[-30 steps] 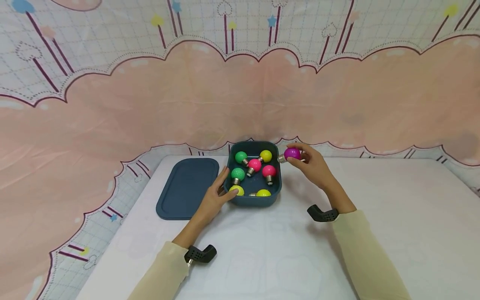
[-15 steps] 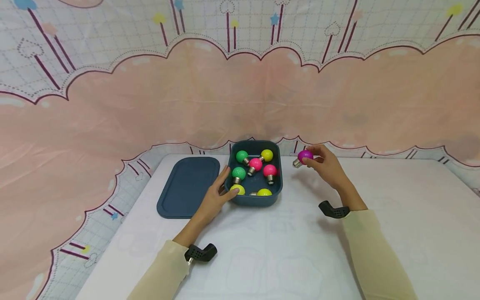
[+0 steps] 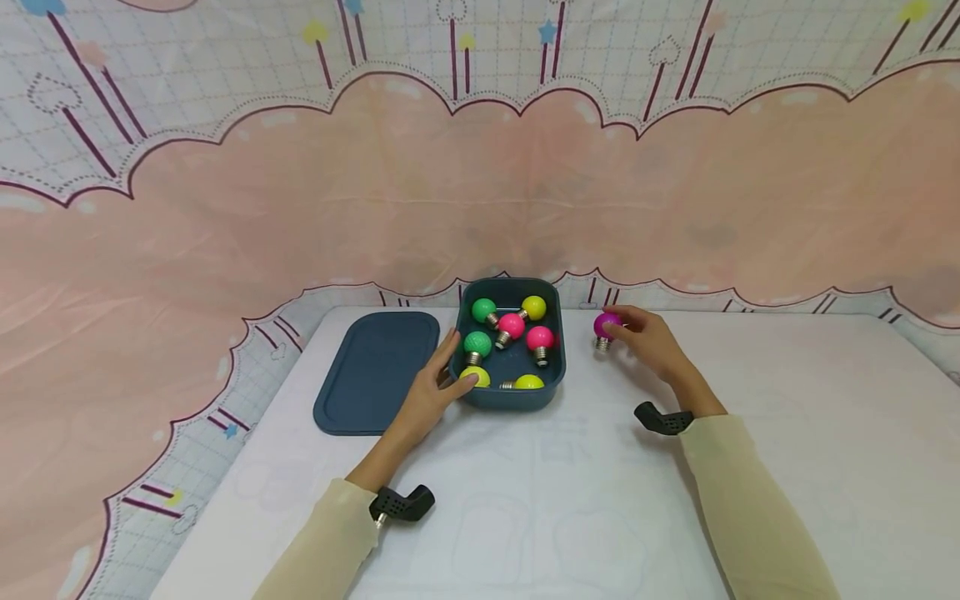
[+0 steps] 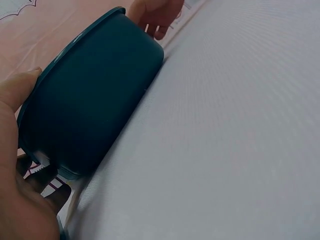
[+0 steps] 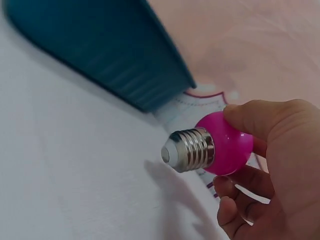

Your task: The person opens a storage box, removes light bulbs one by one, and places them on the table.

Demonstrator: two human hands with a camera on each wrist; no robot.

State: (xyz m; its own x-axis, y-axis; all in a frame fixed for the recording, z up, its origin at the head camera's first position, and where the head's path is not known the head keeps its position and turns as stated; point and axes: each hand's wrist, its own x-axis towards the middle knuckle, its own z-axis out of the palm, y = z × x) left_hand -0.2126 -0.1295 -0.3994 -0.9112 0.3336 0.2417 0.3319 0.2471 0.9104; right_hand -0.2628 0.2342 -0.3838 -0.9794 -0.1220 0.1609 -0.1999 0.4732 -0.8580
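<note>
A dark blue plastic container (image 3: 506, 401) holds several green, yellow and pink light bulbs, such as a pink light bulb (image 3: 539, 338) near its right wall. My left hand (image 3: 429, 398) grips the container's near left corner, thumb at the rim and fingers along the outside; the left wrist view shows this too. To the right of the container, my right hand (image 3: 651, 342) pinches a purple light bulb (image 3: 606, 323) by its round globe. Its metal screw base points down in the head view, close over the table; in the right wrist view the bulb (image 5: 227, 145) looks magenta.
A flat dark blue lid (image 3: 375, 375) lies on the table left of the container. White cloth (image 3: 525, 500) covers the table. Behind it hangs a patterned peach curtain (image 3: 480, 192).
The purple bulb went right, away from the container, then down toward the table, its base turning from sideways to downward. My left hand keeps its grip on the container.
</note>
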